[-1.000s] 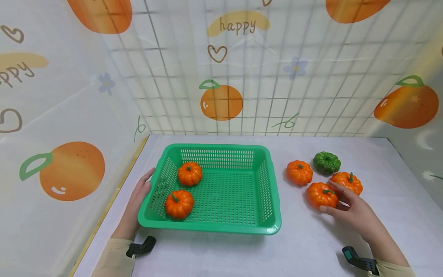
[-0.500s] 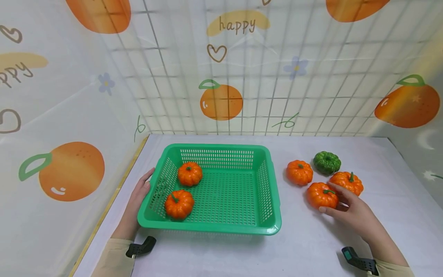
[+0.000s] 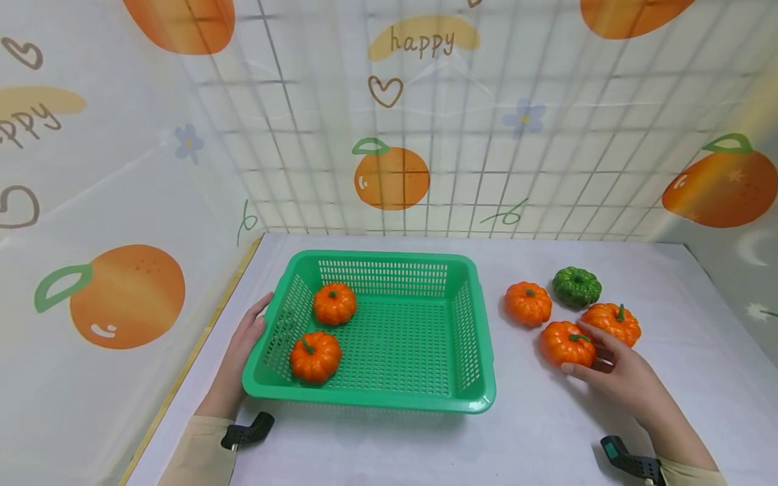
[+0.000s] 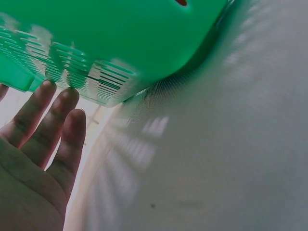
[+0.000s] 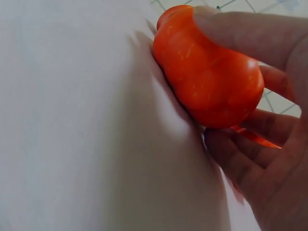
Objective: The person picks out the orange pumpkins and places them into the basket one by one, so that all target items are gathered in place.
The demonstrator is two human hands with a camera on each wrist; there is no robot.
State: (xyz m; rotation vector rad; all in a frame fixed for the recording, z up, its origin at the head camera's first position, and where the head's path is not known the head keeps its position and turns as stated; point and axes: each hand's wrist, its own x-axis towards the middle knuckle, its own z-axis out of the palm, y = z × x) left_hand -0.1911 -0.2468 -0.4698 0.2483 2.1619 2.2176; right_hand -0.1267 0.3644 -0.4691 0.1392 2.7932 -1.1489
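Note:
A green plastic basket point(image 3: 389, 401) stands on the table with two small orange pumpkins in it, a rear one point(image 3: 335, 304) and a front one point(image 3: 315, 358). At its left side rests my left hand point(image 3: 240, 354); the left wrist view shows fairly straight fingers point(image 4: 72, 127) against the slotted wall. To the right of the basket, my right hand point(image 3: 620, 378) holds an orange pumpkin point(image 3: 566, 344) on the table, thumb on the near side and fingers behind. Around it sit another orange pumpkin point(image 3: 527, 304), a green pumpkin point(image 3: 576, 288) and a partly covered orange pumpkin point(image 3: 612, 322).
A white cloth covers the table point(image 3: 425, 449). Behind it rises a translucent curtain point(image 3: 292, 135) printed with oranges and hearts, with a grid visible through it. A yellow strip point(image 3: 200, 341) runs along the left edge of the table.
The head view has shifted very slightly. Both hands, the basket and the pumpkins keep their places.

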